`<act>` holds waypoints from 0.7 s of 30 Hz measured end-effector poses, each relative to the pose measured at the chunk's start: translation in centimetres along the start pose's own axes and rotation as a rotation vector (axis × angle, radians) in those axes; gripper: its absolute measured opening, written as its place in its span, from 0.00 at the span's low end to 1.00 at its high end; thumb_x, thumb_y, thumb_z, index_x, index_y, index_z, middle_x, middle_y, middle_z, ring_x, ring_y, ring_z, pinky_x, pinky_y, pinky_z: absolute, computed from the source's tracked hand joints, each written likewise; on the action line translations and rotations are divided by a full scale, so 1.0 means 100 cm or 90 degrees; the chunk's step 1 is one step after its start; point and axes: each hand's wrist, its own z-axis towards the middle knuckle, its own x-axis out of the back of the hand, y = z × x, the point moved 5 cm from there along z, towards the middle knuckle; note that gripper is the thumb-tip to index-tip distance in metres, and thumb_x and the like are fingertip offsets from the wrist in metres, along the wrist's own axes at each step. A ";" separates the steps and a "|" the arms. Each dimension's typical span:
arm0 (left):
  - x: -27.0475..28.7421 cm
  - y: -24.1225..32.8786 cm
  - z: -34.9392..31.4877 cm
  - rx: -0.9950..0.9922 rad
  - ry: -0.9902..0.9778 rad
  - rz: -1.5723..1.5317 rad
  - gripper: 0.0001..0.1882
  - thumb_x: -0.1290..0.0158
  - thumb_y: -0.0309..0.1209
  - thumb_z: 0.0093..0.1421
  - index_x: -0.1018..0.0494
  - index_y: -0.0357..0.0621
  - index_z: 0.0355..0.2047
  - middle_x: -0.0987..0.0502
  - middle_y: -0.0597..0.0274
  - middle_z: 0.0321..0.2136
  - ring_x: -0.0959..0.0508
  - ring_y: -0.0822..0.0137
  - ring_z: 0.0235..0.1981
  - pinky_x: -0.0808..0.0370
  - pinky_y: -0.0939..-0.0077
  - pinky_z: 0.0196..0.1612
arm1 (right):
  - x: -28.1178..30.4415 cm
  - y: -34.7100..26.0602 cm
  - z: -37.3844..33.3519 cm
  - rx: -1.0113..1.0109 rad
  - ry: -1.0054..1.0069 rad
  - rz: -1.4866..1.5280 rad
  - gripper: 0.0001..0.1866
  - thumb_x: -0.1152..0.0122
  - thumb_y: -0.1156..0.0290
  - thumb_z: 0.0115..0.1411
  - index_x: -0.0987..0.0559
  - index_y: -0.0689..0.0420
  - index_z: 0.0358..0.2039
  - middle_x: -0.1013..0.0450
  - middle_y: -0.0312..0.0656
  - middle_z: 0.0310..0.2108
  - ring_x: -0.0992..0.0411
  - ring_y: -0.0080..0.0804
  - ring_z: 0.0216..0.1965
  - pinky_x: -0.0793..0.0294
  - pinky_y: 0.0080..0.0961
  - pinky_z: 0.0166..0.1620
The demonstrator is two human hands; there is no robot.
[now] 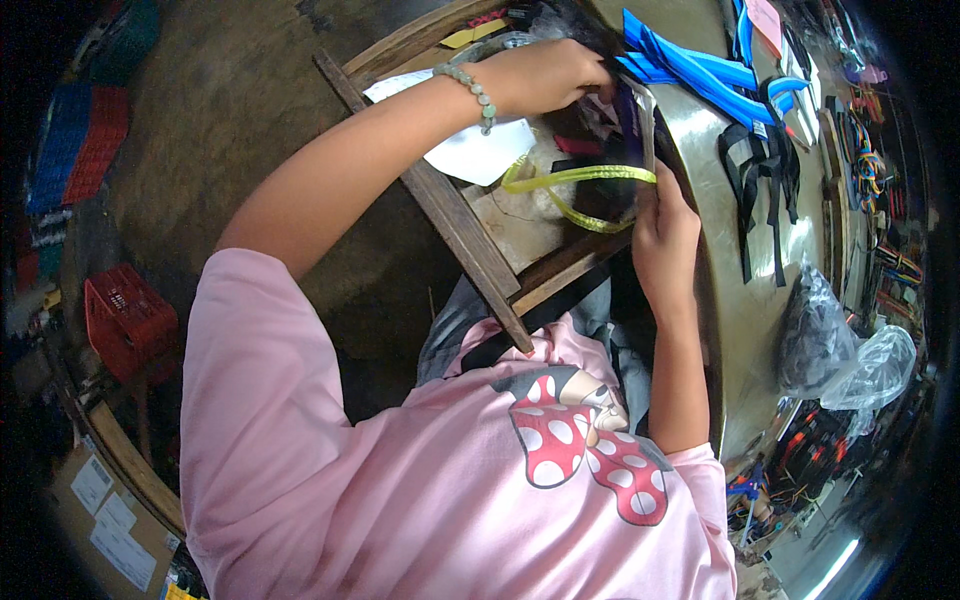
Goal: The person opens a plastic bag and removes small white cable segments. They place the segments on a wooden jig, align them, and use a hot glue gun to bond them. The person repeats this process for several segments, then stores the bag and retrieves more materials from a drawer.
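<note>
A wooden drawer stands pulled out in front of me, with papers and small things inside. My left hand, below a beaded bracelet, reaches over its far side with fingers curled. Their tips meet a dark purple item with clear plastic, and what they grip is hidden. At the drawer's right side my right hand is closed, upright, at the lower end of that item. A yellow-green strap loops out from its fingers over the drawer.
White paper lies in the drawer. On the metal tabletop at right are blue straps, black straps and clear plastic bags. A red basket and a cardboard box stand at left.
</note>
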 end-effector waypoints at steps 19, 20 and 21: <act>-0.084 0.029 -0.241 0.800 0.824 -0.805 0.29 0.66 0.50 0.64 0.41 0.42 0.56 0.37 0.57 0.55 0.38 0.57 0.56 0.42 0.59 0.58 | -0.028 -0.054 -0.027 0.188 -0.078 -0.279 0.28 0.40 0.71 0.44 0.32 0.61 0.49 0.39 0.50 0.53 0.38 0.48 0.51 0.32 0.36 0.51; -0.107 0.026 -0.233 0.725 0.770 -0.959 0.28 0.68 0.50 0.65 0.40 0.43 0.56 0.36 0.56 0.53 0.36 0.58 0.54 0.39 0.61 0.56 | -0.026 -0.051 -0.030 0.195 -0.171 -0.198 0.28 0.42 0.74 0.44 0.32 0.62 0.50 0.39 0.51 0.54 0.39 0.49 0.52 0.32 0.35 0.52; -0.123 0.025 -0.224 0.625 0.739 -1.006 0.28 0.69 0.50 0.65 0.40 0.44 0.55 0.35 0.55 0.52 0.34 0.58 0.52 0.36 0.63 0.55 | -0.020 -0.051 -0.034 0.221 -0.223 -0.095 0.29 0.44 0.77 0.44 0.33 0.63 0.51 0.40 0.51 0.54 0.39 0.51 0.53 0.33 0.34 0.53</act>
